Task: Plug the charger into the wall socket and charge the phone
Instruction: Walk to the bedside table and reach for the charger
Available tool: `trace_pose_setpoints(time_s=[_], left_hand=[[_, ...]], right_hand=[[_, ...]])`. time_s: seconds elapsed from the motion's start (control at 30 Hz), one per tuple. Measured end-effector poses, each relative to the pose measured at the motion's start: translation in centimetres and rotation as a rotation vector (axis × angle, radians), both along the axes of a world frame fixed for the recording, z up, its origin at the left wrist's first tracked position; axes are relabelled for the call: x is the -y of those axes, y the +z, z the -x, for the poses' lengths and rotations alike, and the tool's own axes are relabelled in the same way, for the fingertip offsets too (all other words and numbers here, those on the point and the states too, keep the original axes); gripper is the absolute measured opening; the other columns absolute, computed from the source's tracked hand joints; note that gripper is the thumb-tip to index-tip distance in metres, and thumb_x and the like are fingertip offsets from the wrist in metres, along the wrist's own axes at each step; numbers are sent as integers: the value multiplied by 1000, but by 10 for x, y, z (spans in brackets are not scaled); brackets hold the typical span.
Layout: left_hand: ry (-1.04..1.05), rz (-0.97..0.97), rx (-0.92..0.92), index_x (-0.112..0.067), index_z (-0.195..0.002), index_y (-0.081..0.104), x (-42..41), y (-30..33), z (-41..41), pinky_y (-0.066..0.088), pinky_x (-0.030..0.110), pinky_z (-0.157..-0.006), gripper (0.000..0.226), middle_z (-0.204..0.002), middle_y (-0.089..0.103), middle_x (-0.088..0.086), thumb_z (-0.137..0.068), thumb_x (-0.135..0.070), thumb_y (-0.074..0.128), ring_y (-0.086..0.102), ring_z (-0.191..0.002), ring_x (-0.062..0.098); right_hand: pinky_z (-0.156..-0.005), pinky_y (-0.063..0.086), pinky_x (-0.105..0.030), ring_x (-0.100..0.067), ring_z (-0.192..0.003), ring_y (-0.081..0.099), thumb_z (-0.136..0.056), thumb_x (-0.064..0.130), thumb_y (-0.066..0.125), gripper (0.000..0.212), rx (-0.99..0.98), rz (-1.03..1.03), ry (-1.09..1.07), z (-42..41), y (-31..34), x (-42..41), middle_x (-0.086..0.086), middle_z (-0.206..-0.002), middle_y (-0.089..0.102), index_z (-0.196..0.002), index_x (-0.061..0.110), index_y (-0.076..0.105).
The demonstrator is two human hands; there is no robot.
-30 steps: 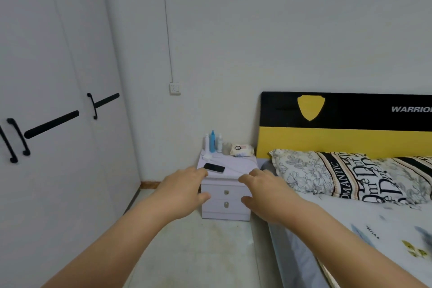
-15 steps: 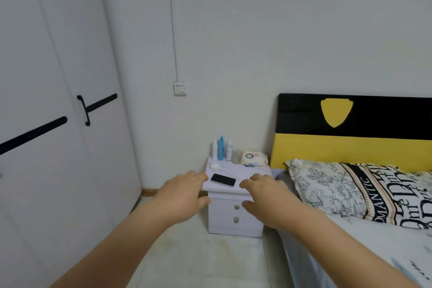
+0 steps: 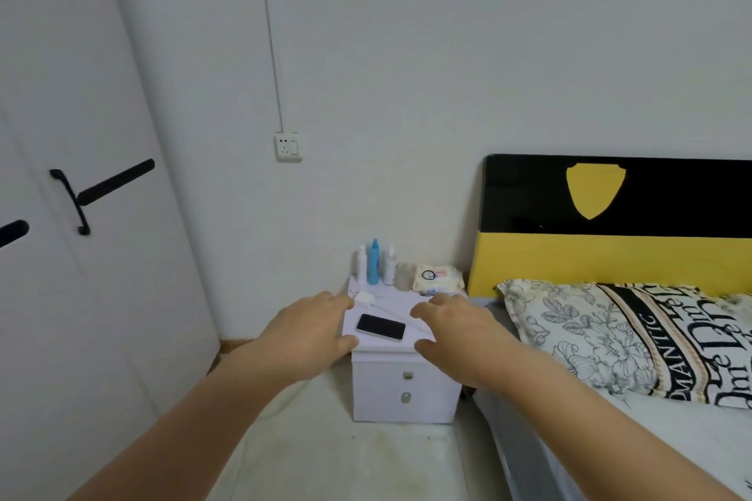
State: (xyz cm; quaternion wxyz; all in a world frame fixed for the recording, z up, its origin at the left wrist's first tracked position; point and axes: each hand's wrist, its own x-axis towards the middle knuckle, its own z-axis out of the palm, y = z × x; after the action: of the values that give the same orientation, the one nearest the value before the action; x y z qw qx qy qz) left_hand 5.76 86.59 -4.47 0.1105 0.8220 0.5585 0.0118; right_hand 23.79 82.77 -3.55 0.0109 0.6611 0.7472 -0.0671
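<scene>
- I see both hands stretched forward, fingers spread and holding nothing: the left hand at the left edge of the worktop, the right hand at its right edge.
- The phone lies flat and screen-up between the hands, near the front edge.
- The white charger lies behind the phone, its thin cable trailing right.
- The wall socket sits on the wall above and left of the worktop, with nothing plugged in.
- Bottles and a wipes pack stand along the back.
</scene>
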Motion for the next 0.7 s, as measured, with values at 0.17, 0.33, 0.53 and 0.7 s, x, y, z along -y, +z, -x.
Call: trace_pose_setpoints(time_s=[0.17, 0.33, 0.53, 0.7], left_hand=[[18, 10, 13, -21, -132, 37, -55, -4, -26, 42, 39, -101, 47, -132, 50, 5, -89, -36, 48, 50, -118, 25], [42, -13, 48, -21, -135, 35, -113, -4, -59, 41, 35, -100, 49, -135, 47, 3, -90, -35, 47, 49, -119, 23], [88, 7, 61, -18, -131, 38, -169, -8, -76, 42, 36, -99, 45, -132, 50, 6, -90, -35, 47, 51, -116, 24], [100, 19, 64, -18, -130, 39, -220, -14, -75, 42, 34, -98, 43, -130, 51, 5, -90, -33, 48, 52, -115, 22]], right_hand=[[-100, 40, -42, -29, -123, 42, -94, 30, 44, 41, 13, 4, 17, -23, -6, -60, -10, -138, 42, -132, 17, 43], [-97, 40, -39, -28, -122, 43, -93, 29, 45, 40, 10, -17, 38, -55, -8, -126, -10, -135, 45, -131, 16, 44], [-94, 42, -39, -27, -115, 47, -93, 31, 45, 38, 14, 1, 87, -72, -12, -193, -8, -127, 51, -128, 18, 46], [-93, 43, -39, -27, -114, 47, -92, 30, 45, 38, -10, 28, 103, -70, -18, -243, -8, -127, 51, -128, 17, 46]])
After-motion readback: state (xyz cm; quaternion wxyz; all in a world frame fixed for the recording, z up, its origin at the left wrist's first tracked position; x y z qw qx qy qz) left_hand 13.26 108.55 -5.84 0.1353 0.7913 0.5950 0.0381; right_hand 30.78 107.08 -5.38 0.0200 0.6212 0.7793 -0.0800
